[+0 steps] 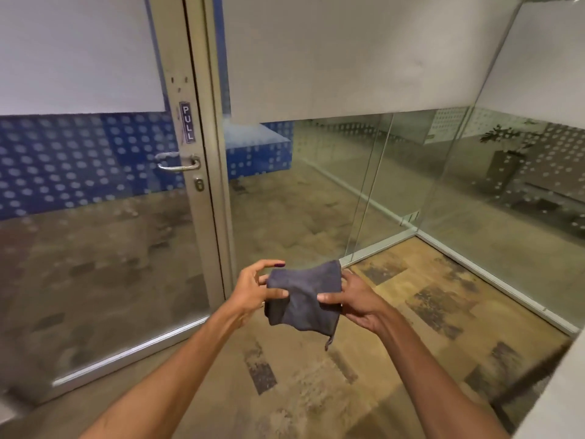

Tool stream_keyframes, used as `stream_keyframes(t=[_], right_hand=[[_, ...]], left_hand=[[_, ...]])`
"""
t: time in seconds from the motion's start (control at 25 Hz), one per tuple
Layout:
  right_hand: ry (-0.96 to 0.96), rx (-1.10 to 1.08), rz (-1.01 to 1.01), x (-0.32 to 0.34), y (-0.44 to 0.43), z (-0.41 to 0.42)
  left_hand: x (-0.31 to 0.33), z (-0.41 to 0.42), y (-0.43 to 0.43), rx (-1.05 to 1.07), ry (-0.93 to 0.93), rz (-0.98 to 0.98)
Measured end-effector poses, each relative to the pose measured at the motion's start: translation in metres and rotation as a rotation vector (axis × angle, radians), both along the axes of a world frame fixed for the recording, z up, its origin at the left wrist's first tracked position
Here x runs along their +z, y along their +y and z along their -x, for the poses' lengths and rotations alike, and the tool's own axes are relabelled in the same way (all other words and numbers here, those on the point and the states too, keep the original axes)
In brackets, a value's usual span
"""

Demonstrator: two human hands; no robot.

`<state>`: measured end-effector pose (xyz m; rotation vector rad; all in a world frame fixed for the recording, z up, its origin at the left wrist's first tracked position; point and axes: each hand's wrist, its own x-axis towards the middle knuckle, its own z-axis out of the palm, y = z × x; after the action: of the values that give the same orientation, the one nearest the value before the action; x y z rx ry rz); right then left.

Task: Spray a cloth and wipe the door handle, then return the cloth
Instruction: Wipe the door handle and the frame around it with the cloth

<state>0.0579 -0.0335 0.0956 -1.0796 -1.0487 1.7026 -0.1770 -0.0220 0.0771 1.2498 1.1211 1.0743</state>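
Head view: both forearms reach forward from the near edge, hands meeting at centre frame over the floor. Left hand (253, 288) grips the left edge of the cloth (302, 296), thumb pressed on its front face, index finger extended above the top edge, other fingers curled behind. Right hand (356, 299) pinches the right edge, thumb on the front, fingers behind the fabric. Cloth is dark grey-blue, held up between the two hands, bunched at the middle; a small tag or corner hangs from its lower right.

Door handle (179, 162): metal lever on the door frame (202, 185), far left of the hands and well apart from them. A "PULL" label (187, 122) sits above it, a keyhole (198, 184) just below.

No containers in view.

Glass partitions (474, 185) close the far and right sides; patterned carpet (316, 375) lies open beneath the hands. A pale ledge edge (557, 391) shows at near right.
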Motion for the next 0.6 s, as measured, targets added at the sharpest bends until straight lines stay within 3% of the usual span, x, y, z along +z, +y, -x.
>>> stream_keyframes(t=[0.16, 0.24, 0.36, 0.44, 0.48, 0.6], right_hand=[[-0.332, 0.043, -0.183, -0.001, 0.028, 0.048], [-0.441, 0.105, -0.306, -0.002, 0.045, 0.069], [-0.622, 0.119, -0.521, -0.001, 0.075, 0.097], [-0.683, 0.104, -0.624, -0.001, 0.099, 0.111], [-0.692, 0.09, -0.652, 0.0, 0.113, 0.117], [-0.544, 0.09, -0.604, 0.007, 0.156, 0.136]], left_hand=[[0.007, 0.05, 0.006, 0.196, 0.162, -0.087], [0.014, 0.072, 0.012, 0.209, 0.352, -0.186], [0.02, 0.104, 0.03, 0.164, 0.785, -0.369], [0.024, 0.125, 0.048, 0.142, 0.929, -0.385], [0.026, 0.135, 0.058, 0.129, 0.9, -0.377], [0.036, 0.158, 0.081, 0.078, 0.487, -0.197]])
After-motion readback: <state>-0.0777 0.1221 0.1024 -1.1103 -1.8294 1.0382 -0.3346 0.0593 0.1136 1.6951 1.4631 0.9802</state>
